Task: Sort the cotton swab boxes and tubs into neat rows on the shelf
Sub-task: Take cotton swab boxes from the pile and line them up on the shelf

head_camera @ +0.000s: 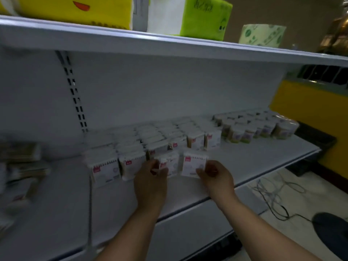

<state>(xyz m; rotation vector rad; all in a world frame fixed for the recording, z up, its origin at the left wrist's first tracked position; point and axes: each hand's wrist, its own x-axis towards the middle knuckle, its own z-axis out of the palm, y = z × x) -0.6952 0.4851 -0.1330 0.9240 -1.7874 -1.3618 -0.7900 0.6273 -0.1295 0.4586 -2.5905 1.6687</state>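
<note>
Currently, white shelf (254,157): rows of cotton swab boxes (148,140) at centre, swab tubs (252,129) grouped to their right. Left hand (150,178), grip pinching one front box (170,163); right hand (216,176), grip pinching the neighbouring box (193,163). Contents too blurred to tell.

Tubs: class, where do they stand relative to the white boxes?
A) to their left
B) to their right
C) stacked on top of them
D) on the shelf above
B: the tubs stand in rows at the right end of the shelf, to the right of the boxes.
</note>
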